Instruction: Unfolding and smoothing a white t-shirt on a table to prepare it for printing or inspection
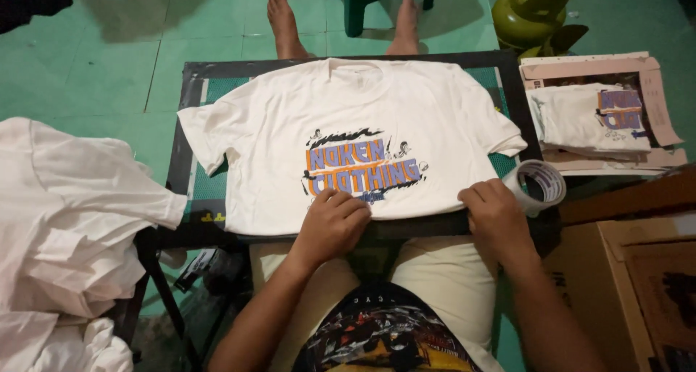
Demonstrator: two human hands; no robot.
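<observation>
Both hands are closed on the shirt's [348,143] near hem: left hand [332,223] below the print, right hand [494,214] at the hem's right end, beside a tape roll [538,185]. Shirt is spread flat on a board [190,136].

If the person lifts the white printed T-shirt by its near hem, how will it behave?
The T-shirt would probably go floppy: its sleeve already droops over the board edge. It looks light, thin cloth lying flat. Both hands, left and right, press the hem, so it may slide and bunch rather than hold shape.
</observation>
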